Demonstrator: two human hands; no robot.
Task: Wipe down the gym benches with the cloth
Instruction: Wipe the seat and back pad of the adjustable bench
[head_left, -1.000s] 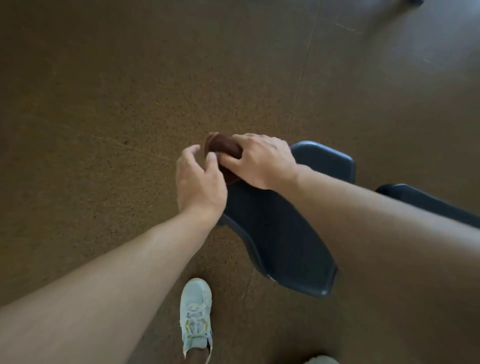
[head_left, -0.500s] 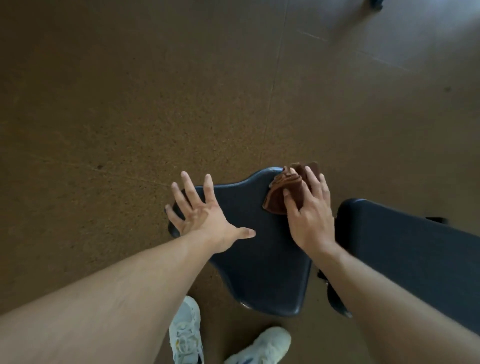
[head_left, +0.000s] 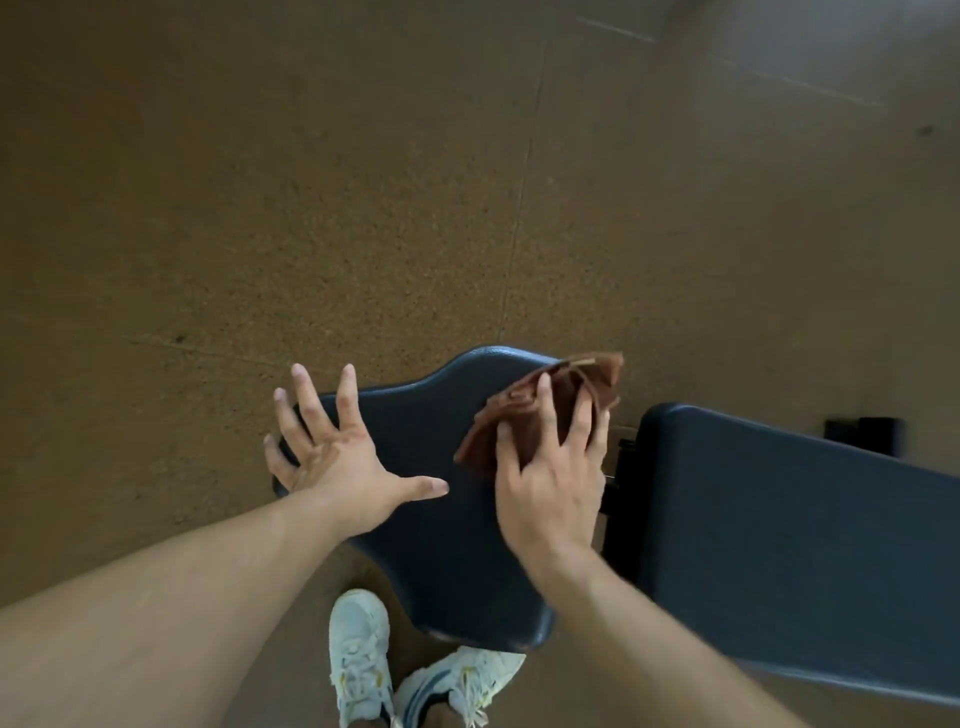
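A dark padded bench seat (head_left: 441, 545) fills the lower middle of the view, with the long back pad (head_left: 789, 545) of the same bench to its right across a gap. A crumpled brown cloth (head_left: 597, 379) lies on the seat's far right corner. My right hand (head_left: 550, 483) presses down on the cloth with spread fingers. My left hand (head_left: 332, 457) rests flat on the seat's left edge, fingers splayed and thumb pointing right.
Brown speckled rubber floor (head_left: 311, 208) surrounds the bench, with seams running through it. My two white shoes (head_left: 363, 654) stand just below the seat's near edge. A black frame part (head_left: 862, 434) shows beyond the back pad.
The cloth moved from the seat's left tip, where both hands held it, to the far right corner under my right hand. My left hand let go and flattened on the seat.
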